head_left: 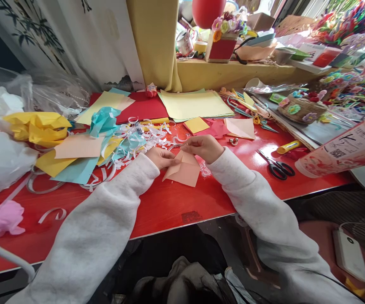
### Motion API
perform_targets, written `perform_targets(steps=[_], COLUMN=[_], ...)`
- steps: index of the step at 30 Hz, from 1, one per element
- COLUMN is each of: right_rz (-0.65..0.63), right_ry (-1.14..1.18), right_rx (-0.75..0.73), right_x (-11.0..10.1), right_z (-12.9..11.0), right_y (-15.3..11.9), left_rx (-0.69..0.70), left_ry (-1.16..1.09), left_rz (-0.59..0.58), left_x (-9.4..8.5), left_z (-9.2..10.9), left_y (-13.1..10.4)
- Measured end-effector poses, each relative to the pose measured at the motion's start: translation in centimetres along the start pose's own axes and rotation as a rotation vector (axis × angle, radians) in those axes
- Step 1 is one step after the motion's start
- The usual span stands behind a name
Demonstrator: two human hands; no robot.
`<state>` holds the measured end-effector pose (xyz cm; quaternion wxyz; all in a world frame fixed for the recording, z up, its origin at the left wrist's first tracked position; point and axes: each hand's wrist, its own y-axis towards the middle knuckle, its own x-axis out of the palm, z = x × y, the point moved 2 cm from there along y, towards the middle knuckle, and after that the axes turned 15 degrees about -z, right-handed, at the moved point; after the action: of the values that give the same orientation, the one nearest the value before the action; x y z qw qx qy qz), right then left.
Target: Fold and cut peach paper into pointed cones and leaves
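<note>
A peach-coloured sheet of paper, creased and partly folded, lies between my hands on the red table. My left hand pinches its left edge between thumb and fingers. At the top corner my right hand grips the same sheet with fingertips together. Just behind them lie a yellow paper square, a crumpled red paper and another peach sheet. White paper shreds are heaped to the left of my hands, beside a crumpled turquoise paper.
Black-handled scissors and a yellow glue stick lie to the right, near a tilted pink-and-white cup. Pale yellow sheets are stacked at the back. Plastic bags crowd the left side. A woven flower basket stands at right.
</note>
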<state>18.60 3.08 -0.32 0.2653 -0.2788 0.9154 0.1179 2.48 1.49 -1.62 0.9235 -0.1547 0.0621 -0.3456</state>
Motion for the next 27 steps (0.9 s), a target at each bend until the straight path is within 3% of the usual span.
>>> perform_targets(steps=[4,11,16,27], right_rz=[0.041,0.052,0.078,0.191], right_ry=[-0.059,0.031,0.048,0.053], right_rx=[-0.005,-0.015,-0.001,-0.009], right_x=[-0.2,-0.8,-1.0,-2.0], right_z=[0.2,-0.2,-0.3,0.1], right_y=[0.0,-0.2,-0.3,-0.4], left_rx=[-0.006,-0.017,-0.047,-0.022], left_ry=[0.104,0.137,0.005,0.133], left_rz=[0.017,0.044,-0.073,-0.260], left_x=[-0.3,-0.5,0.0,-0.6], left_z=[-0.1,0.1,0.3,1.3], left_y=[-0.1,-0.3,-0.6,-1.7])
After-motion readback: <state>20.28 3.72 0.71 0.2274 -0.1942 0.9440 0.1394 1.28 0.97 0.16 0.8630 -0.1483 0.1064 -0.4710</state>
